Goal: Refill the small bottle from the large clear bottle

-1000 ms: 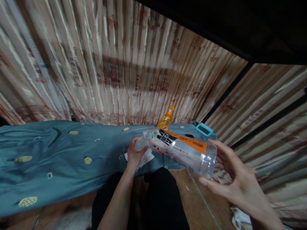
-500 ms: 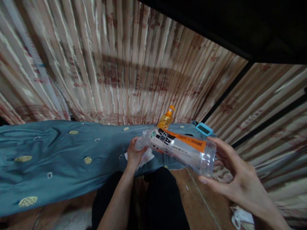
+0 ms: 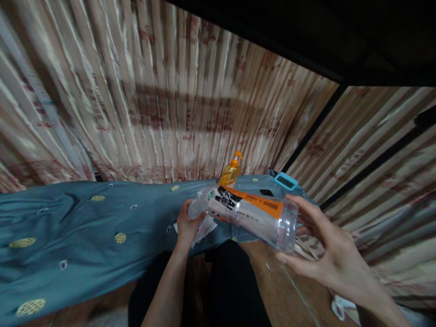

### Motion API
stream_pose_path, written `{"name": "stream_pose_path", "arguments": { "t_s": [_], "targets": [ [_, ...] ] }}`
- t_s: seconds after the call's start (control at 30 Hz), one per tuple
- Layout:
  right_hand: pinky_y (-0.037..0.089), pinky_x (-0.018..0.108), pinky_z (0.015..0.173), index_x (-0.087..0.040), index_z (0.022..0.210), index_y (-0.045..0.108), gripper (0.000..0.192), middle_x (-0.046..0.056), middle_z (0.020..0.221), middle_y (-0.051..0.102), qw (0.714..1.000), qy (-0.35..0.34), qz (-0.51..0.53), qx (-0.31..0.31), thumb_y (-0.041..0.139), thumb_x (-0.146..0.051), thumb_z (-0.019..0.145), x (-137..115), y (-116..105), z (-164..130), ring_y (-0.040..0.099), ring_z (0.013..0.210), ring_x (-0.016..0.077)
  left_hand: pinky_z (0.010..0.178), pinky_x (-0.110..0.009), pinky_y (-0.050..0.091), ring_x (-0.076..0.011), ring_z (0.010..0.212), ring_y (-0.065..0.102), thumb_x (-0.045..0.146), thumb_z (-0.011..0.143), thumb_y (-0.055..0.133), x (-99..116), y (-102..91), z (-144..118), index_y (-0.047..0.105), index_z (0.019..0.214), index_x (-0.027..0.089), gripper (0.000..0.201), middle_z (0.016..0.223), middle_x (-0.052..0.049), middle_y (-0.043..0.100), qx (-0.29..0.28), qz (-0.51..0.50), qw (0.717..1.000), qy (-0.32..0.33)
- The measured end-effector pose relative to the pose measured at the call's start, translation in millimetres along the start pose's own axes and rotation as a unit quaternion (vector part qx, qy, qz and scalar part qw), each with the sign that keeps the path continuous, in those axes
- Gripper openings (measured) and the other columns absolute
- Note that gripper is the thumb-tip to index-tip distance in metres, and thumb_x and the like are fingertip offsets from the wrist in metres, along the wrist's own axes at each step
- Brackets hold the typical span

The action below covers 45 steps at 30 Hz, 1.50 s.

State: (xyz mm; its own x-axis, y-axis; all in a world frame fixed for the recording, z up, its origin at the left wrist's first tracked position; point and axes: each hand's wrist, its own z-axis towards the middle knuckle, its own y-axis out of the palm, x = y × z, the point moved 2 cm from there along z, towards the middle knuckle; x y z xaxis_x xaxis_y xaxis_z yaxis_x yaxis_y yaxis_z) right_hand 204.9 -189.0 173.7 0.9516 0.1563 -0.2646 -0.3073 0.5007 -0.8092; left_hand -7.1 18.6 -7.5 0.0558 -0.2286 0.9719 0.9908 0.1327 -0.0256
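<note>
Both hands on clear bottle (image 3: 248, 215) (lying sideways): right hand (image 3: 323, 254) cups its base, left hand (image 3: 187, 225) closed round neck with white cloth (image 3: 204, 227), above blue-covered worktop (image 3: 85, 227).

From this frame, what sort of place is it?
Probably a home room, perhaps a bedroom: pleated curtains behind, a blue patterned cloth over a surface, and a pump bottle and small digital clock on it.

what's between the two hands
The clear plastic bottle spans the gap in the head view: left hand at its neck, right hand at its base.
</note>
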Motion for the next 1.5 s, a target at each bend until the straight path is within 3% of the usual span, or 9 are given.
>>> {"name": "stream_pose_path", "arguments": {
  "t_s": [0.17,0.37,0.57,0.77,1.13,1.5],
  "targets": [
    [0.064,0.042,0.087,-0.026,0.151,0.035,0.077,0.013,0.137,0.065,1.000,-0.027,-0.015,0.002,0.069,-0.046,0.085,-3.4,-1.6,2.0,0.073,0.111,0.0307,0.086,-0.036,0.052,-0.0222,0.089,0.066,0.033,0.058,0.073,1.1,-0.7,0.1,0.064,0.097,0.023,0.041,0.095,-0.001,0.071,-0.003,-0.001,1.000,-0.001],
    [0.063,0.036,0.086,-0.024,0.152,0.034,0.082,0.012,0.137,0.065,0.999,-0.035,-0.015,-0.001,0.072,-0.043,0.083,-6.9,-4.8,4.2,0.075,0.101,0.0250,0.083,-0.036,0.053,-0.0227,0.086,0.065,0.034,0.056,0.073,1.1,-1.2,1.1,0.064,0.096,0.022,0.043,0.094,-0.002,0.071,-0.008,-0.012,1.000,-0.010],
    [0.061,0.042,0.094,-0.025,0.154,0.033,0.088,0.011,0.141,0.063,1.000,-0.026,-0.011,-0.004,0.076,-0.043,0.080,-6.3,-5.6,4.2,0.072,0.109,0.0288,0.080,-0.035,0.053,-0.0221,0.083,0.065,0.039,0.055,0.073,3.5,-1.4,1.4,0.062,0.095,0.024,0.044,0.091,-0.001,0.071,-0.012,-0.004,1.000,-0.003],
    [0.062,0.038,0.091,-0.026,0.155,0.032,0.090,0.010,0.143,0.062,1.000,-0.020,0.003,-0.016,0.078,-0.041,0.079,-10.5,-8.0,7.1,0.073,0.108,0.0267,0.081,-0.036,0.055,-0.0228,0.086,0.067,0.039,0.056,0.074,-0.3,-1.2,2.2,0.064,0.097,0.023,0.045,0.094,-0.002,0.072,-0.008,0.001,1.000,0.008],
    [0.054,0.044,0.107,-0.023,0.155,0.031,0.089,0.012,0.144,0.061,0.999,-0.042,0.002,-0.014,0.077,-0.039,0.080,-16.5,-11.5,11.8,0.066,0.123,0.0293,0.081,-0.037,0.055,-0.0236,0.085,0.068,0.038,0.055,0.076,-4.0,-1.2,4.0,0.065,0.100,0.022,0.049,0.094,-0.003,0.073,-0.010,0.008,1.000,-0.004],
    [0.053,0.044,0.107,-0.026,0.156,0.031,0.091,0.009,0.144,0.060,0.999,-0.035,0.010,-0.021,0.079,-0.038,0.079,-18.5,-13.2,15.9,0.066,0.124,0.0294,0.079,-0.036,0.055,-0.0222,0.083,0.067,0.037,0.056,0.075,-4.6,-0.9,4.7,0.064,0.099,0.023,0.047,0.093,-0.002,0.071,-0.010,0.012,1.000,-0.001]
  ]
}}
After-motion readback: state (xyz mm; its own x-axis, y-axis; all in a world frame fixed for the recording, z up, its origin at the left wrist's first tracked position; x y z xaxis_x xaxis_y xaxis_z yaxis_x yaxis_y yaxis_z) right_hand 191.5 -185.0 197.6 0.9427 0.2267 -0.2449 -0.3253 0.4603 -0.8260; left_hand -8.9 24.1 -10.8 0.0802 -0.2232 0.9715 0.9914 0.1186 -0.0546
